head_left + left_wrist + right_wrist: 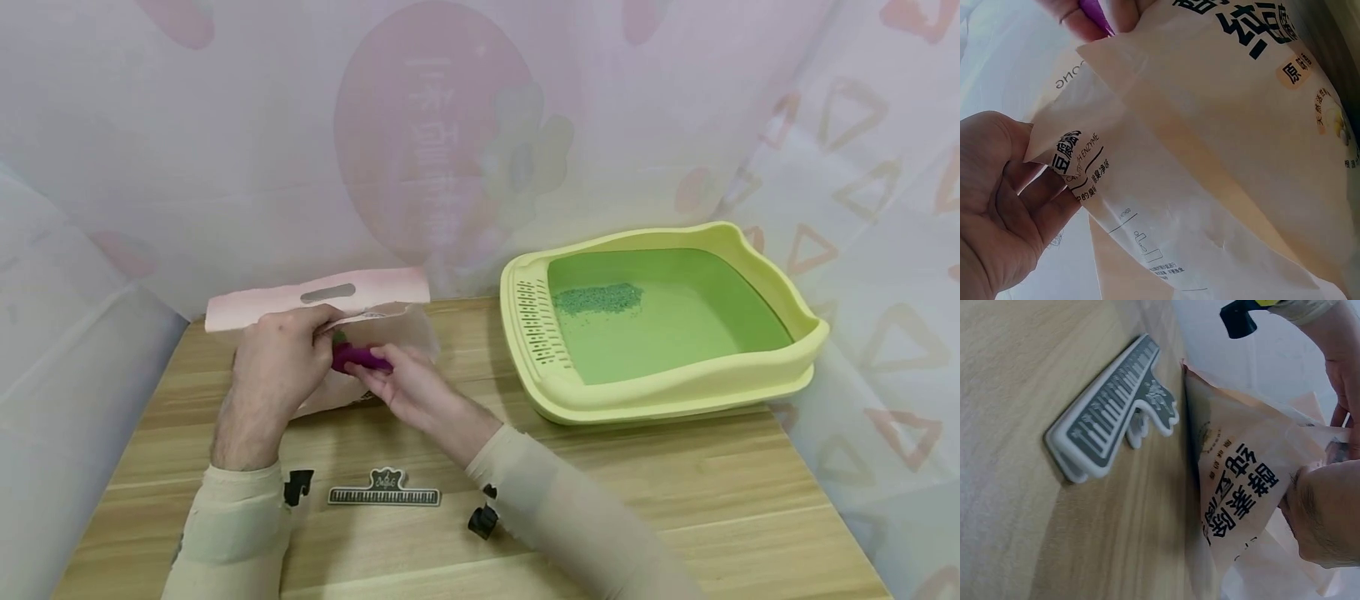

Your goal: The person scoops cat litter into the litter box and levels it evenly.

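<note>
A pink-and-white paper bag point(247, 307) with dark printing and a handle slot leans at the back left of the table, its mouth toward the right. My left hand point(279, 358) pinches the edge of the bag's mouth between thumb and fingers, also seen around the folded paper in the left wrist view. My right hand point(423, 390) grips a purple scoop point(366, 358) at the mouth. A bit of green shows beside the scoop's front end, which the bag and left hand partly hide.
To the right stands a yellow-green litter box point(660, 403), with green granules point(600, 298) heaped near its slotted left side. A grey bag clip point(386, 497) with a piano-key pattern lies on the wooden table point(600, 492) in front of the bag.
</note>
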{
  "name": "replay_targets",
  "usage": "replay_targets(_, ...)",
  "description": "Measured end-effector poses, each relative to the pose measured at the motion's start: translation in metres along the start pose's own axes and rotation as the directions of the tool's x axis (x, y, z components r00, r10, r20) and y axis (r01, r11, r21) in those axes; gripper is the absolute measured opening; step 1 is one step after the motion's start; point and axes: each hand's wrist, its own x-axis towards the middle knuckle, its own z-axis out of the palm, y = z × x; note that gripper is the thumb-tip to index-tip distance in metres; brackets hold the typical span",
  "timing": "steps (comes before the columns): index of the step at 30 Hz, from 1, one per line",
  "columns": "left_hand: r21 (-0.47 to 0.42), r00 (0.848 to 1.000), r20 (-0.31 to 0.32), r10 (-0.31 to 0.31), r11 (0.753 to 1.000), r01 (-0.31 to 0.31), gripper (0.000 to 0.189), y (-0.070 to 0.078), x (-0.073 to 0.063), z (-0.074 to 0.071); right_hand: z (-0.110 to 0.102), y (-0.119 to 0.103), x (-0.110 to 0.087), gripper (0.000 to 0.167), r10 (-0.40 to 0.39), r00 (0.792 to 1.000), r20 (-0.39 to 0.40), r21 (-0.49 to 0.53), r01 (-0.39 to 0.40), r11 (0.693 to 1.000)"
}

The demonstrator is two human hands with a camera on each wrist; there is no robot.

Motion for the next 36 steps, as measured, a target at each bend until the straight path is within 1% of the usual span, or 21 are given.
replay_targets(5, -0.016, 1.000, -0.007, 0.010, 1.000, -0.010, 0.029, 0.001, 0.001, 0.002, 0.000, 0.006, 0.004, 0.051, -0.055, 0.998, -0.031, 0.015, 0.055, 0.998)
replay_targets(8, -0.025, 1.000, 0.001, -0.006, 1.000, 0.006, 0.025, 0.002, 0.002, 0.002, 0.000, 0.006, 0.007, 0.051, -0.066, 0.997, -0.031, 0.012, 0.066, 0.998)
replay_targets(9, -0.026, 1.000, 0.003, -0.012, 1.000, 0.012, 0.024, 0.002, 0.002, 0.001, 0.000, 0.006, 0.008, 0.051, -0.065, 0.998, -0.020, 0.002, 0.065, 0.998)
replay_targets(12, -0.035, 1.000, 0.012, -0.022, 0.999, 0.022, 0.021, 0.002, 0.002, 0.001, 0.000, 0.003, 0.009, 0.053, -0.054, 0.998, 0.013, -0.064, 0.055, 0.996)
replay_targets(16, -0.042, 1.000, 0.018, -0.021, 0.999, 0.021, 0.021, 0.002, 0.001, 0.002, -0.001, 0.000, 0.011, 0.052, -0.054, 0.998, 0.016, -0.191, 0.056, 0.980)
replay_targets(19, -0.043, 1.000, 0.011, -0.024, 0.999, 0.024, 0.022, 0.001, 0.001, 0.003, -0.002, 0.000, 0.013, 0.051, -0.064, 0.998, 0.013, -0.224, 0.065, 0.973)
replay_targets(22, -0.044, 1.000, 0.001, -0.028, 0.999, 0.028, 0.020, 0.000, 0.001, 0.003, -0.004, 0.002, 0.017, 0.050, -0.070, 0.997, 0.013, -0.197, 0.071, 0.978)
replay_targets(24, -0.043, 1.000, -0.003, -0.029, 0.999, 0.029, 0.019, -0.001, 0.000, 0.003, -0.005, 0.004, 0.020, 0.050, -0.084, 0.996, -0.002, -0.164, 0.082, 0.983)
replay_targets(28, -0.048, 0.999, -0.010, -0.035, 0.998, 0.034, 0.016, -0.002, 0.000, 0.004, -0.009, 0.009, 0.026, 0.051, -0.155, 0.987, -0.041, -0.095, 0.151, 0.984)
replay_targets(31, -0.049, 0.999, -0.012, -0.044, 0.998, 0.044, 0.015, -0.003, 0.001, 0.004, -0.012, 0.010, 0.029, 0.051, -0.199, 0.978, -0.060, -0.076, 0.194, 0.978)
replay_targets(36, -0.046, 0.999, -0.015, -0.044, 0.998, 0.043, 0.019, -0.004, 0.002, 0.002, -0.015, 0.006, 0.030, 0.048, -0.203, 0.977, -0.069, -0.083, 0.197, 0.977)
